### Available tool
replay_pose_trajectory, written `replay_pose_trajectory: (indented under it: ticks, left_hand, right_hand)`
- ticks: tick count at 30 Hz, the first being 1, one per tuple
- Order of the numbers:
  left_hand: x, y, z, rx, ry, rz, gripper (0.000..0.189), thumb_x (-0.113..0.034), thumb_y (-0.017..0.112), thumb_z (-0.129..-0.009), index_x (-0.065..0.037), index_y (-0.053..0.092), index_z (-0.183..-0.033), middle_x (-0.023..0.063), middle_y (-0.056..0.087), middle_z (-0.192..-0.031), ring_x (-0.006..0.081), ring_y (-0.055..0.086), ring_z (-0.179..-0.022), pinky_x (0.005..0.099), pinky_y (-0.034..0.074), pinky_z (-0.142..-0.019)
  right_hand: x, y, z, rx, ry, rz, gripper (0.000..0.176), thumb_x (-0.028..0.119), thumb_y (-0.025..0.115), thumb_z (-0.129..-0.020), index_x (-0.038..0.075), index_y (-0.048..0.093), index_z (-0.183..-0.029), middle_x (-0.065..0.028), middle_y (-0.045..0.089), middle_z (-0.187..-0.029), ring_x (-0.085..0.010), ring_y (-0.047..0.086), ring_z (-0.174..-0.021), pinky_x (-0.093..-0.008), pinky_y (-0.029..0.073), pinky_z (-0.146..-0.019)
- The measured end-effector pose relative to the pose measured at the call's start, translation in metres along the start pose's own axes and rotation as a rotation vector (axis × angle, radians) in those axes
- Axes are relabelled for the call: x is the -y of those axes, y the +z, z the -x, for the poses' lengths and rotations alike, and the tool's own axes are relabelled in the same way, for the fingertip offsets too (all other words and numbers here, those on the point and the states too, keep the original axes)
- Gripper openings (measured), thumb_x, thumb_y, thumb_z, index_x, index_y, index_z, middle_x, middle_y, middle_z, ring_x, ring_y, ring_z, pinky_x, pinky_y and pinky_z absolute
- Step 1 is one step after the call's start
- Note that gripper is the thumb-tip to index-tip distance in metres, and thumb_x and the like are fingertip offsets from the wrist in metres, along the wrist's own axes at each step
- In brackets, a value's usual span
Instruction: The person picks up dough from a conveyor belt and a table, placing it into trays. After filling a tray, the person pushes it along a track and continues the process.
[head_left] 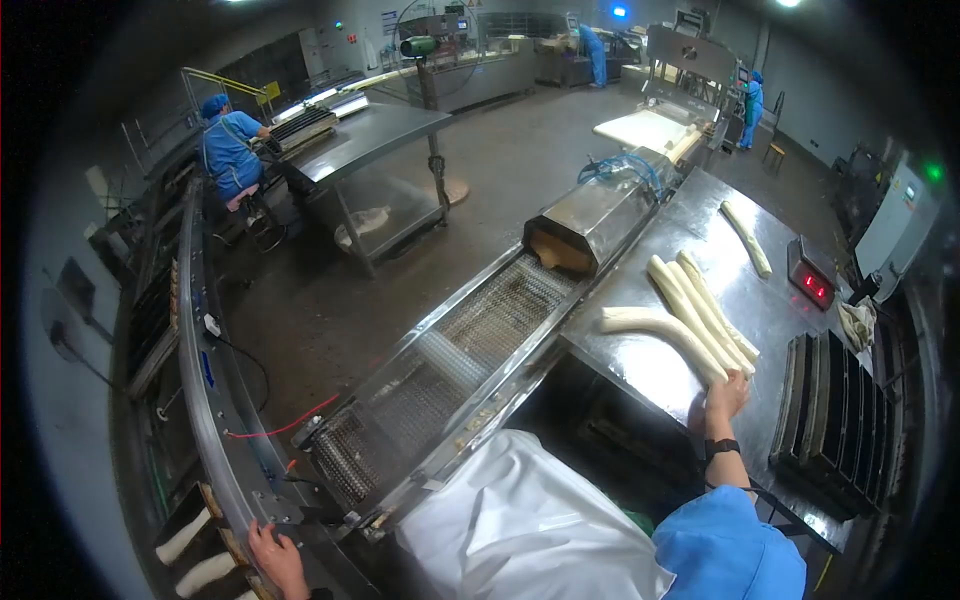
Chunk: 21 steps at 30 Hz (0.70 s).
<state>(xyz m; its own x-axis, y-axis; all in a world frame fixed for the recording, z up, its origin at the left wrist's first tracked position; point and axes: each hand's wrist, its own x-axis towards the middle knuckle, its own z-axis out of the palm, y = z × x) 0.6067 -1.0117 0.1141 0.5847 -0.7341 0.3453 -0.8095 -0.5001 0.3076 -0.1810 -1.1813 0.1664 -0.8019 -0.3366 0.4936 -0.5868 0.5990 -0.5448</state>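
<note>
On the steel table (625, 365) to my right lie several long pale dough rolls (690, 305), side by side with their near ends together. My right hand (728, 395), with a dark band at the wrist, has its fingers curled at the near end of the curved dough roll (660, 325). Far down at the lower left, my left hand (280, 560) rests with fingers apart at the edge of a baking tray (222, 512) beside the metal rail (215, 420). Pale dough pieces (185, 540) lie in that tray's dark slots.
A mesh conveyor (500, 310) runs ahead under a metal hood (600, 215). One separate dough roll (746, 238) lies farther back near a scale with red digits (811, 275). Stacked dark trays (830, 425) stand at right. A co-worker in blue (232, 150) sits at left.
</note>
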Motion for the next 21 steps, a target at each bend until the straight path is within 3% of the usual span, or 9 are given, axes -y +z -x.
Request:
replay_pose_trajectory:
  ticks: [1,3,4,5,7,10,15,18,21]
  left_hand:
    - [-0.002,0.0,0.0,0.005,-0.017,-0.008,0.024,0.003,0.059,-0.075,0.004,0.059,-0.099,0.0198,0.047,-0.133,0.0381,0.044,-0.124,0.0437,0.036,-0.105]
    - [0.004,0.004,0.002,-0.011,0.008,-0.002,0.024,0.002,0.059,-0.075,0.004,0.059,-0.099,0.0199,0.047,-0.133,0.0383,0.044,-0.125,0.0439,0.036,-0.105]
    - [0.003,0.003,0.001,-0.023,0.032,0.0,0.024,0.002,0.059,-0.075,0.004,0.059,-0.099,0.0201,0.047,-0.133,0.0386,0.044,-0.125,0.0441,0.036,-0.105]
    - [0.002,0.002,-0.001,-0.027,0.029,-0.002,0.024,0.002,0.059,-0.075,0.004,0.059,-0.099,0.0201,0.047,-0.133,0.0386,0.044,-0.125,0.0441,0.036,-0.105]
    - [-0.001,-0.002,0.002,-0.017,0.019,-0.011,0.024,0.002,0.059,-0.075,0.004,0.059,-0.099,0.0205,0.047,-0.134,0.0389,0.043,-0.125,0.044,0.036,-0.105]
    - [0.004,0.004,0.002,-0.057,0.051,-0.004,0.027,0.0,0.06,-0.072,0.006,0.06,-0.098,0.0229,0.048,-0.131,0.0403,0.044,-0.122,0.0456,0.037,-0.103]
    - [-0.002,-0.005,0.0,-0.048,0.055,0.007,0.027,0.0,0.06,-0.071,0.005,0.061,-0.098,0.0212,0.048,-0.131,0.0395,0.045,-0.122,0.0453,0.037,-0.103]
    - [-0.003,-0.003,0.0,-0.054,0.052,-0.01,0.026,0.0,0.061,-0.072,0.004,0.06,-0.097,0.0208,0.049,-0.131,0.0391,0.045,-0.122,0.045,0.038,-0.103]
    - [-0.011,-0.01,-0.001,-0.048,0.034,-0.009,0.025,0.0,0.061,-0.072,0.003,0.06,-0.097,0.021,0.049,-0.13,0.0388,0.044,-0.123,0.0447,0.038,-0.103]
  right_hand:
    - [0.004,-0.01,0.006,-0.002,-0.002,-0.001,0.035,0.007,0.065,-0.072,0.002,0.06,-0.106,-0.019,0.06,-0.111,-0.0348,0.054,-0.11,-0.0456,0.04,-0.099]
    - [0.015,-0.026,0.029,-0.133,-0.526,0.24,0.034,0.007,0.065,-0.073,0.004,0.06,-0.106,-0.0189,0.057,-0.119,-0.0364,0.044,-0.123,-0.0476,0.03,-0.108]
    - [0.017,-0.017,0.032,-0.151,-0.661,0.172,0.028,0.008,0.065,-0.077,0.006,0.062,-0.105,-0.0187,0.056,-0.119,-0.037,0.046,-0.124,-0.0488,0.033,-0.107]
    - [0.021,-0.01,0.033,-0.15,-0.662,0.167,0.028,0.008,0.065,-0.077,0.006,0.062,-0.105,-0.0187,0.056,-0.119,-0.037,0.046,-0.124,-0.0488,0.033,-0.107]
    - [0.037,0.0,0.044,-0.005,-0.874,-0.029,0.027,0.012,0.069,-0.079,0.005,0.062,-0.104,-0.0207,0.058,-0.117,-0.0409,0.048,-0.121,-0.0522,0.038,-0.105]
    - [0.066,0.016,0.048,0.117,-0.979,-0.155,0.027,0.009,0.066,-0.08,0.003,0.06,-0.107,-0.0234,0.056,-0.119,-0.0409,0.052,-0.116,-0.0472,0.044,-0.098]
    - [0.097,0.044,0.042,0.276,-0.878,-0.216,0.037,0.002,0.057,-0.081,-0.003,0.055,-0.117,-0.0263,0.053,-0.123,-0.0411,0.048,-0.119,-0.0466,0.04,-0.102]
    - [0.107,0.069,0.034,0.308,-0.679,-0.101,0.05,0.014,0.049,-0.087,-0.008,0.043,-0.131,-0.0268,0.043,-0.137,-0.0404,0.038,-0.13,-0.048,0.027,-0.111]
    - [0.13,0.073,0.035,0.39,-0.619,0.165,0.054,0.023,0.045,-0.089,-0.006,0.04,-0.135,-0.0256,0.036,-0.144,-0.0384,0.031,-0.136,-0.0463,0.025,-0.113]
